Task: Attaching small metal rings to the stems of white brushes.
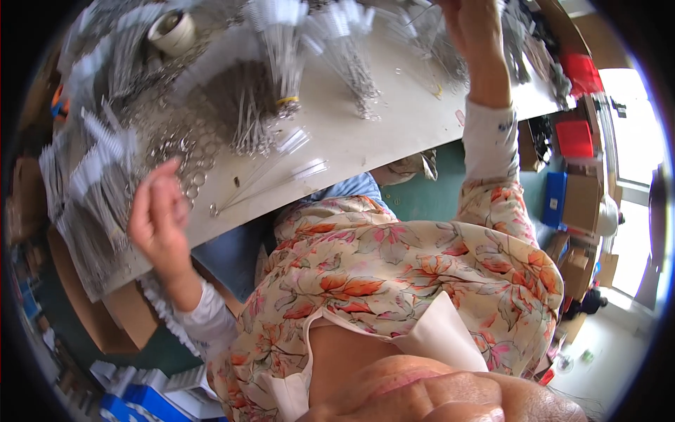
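Note:
My left hand [162,221] hovers by the left front edge of the table, fingers loosely stretched and slightly blurred, with nothing visible in them. Just beyond its fingertips lies a spread of small shiny metal rings [179,144]. A few thin wire pieces with pale, brush-like ends [302,169] lie loose near the table's front edge. Bundles of similar wire pieces [281,49] rest farther back, one bound with a yellow band. Over the far right of the table reaches my right hand [474,32]; the frame's top edge cuts off its fingers, so its hold is hidden.
The pale tabletop [394,133] has more wire bundles [88,176] on its left side. A white roll [172,34] stands at the back left. Cardboard boxes [116,316] sit below the left edge; red bins [575,138] and a blue bin [555,199] are at right.

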A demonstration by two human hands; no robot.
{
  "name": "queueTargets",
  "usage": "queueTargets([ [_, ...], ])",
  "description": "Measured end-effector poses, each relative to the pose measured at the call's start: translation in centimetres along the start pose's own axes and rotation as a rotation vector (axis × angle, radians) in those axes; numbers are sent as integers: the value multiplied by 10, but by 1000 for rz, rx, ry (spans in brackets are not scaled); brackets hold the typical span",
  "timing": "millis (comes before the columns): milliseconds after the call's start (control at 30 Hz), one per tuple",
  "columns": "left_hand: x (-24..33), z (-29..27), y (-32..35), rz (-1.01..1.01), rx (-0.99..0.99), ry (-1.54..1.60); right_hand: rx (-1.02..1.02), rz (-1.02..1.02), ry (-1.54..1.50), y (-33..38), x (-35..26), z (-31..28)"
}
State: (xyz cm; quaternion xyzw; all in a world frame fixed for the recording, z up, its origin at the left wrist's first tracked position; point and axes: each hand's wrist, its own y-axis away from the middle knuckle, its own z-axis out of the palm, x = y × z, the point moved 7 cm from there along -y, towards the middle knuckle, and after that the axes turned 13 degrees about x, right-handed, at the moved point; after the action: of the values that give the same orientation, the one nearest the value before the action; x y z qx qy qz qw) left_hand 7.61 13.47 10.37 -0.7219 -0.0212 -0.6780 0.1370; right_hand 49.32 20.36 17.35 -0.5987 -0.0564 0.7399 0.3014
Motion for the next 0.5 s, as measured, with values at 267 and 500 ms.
queueTargets([
  [267, 18, 92, 11, 688, -41, -42, -365, 168, -19, 156, 24, 179],
  [500, 28, 60, 35, 868, 18, 64, -284, 534, -211, 170, 81, 153],
])
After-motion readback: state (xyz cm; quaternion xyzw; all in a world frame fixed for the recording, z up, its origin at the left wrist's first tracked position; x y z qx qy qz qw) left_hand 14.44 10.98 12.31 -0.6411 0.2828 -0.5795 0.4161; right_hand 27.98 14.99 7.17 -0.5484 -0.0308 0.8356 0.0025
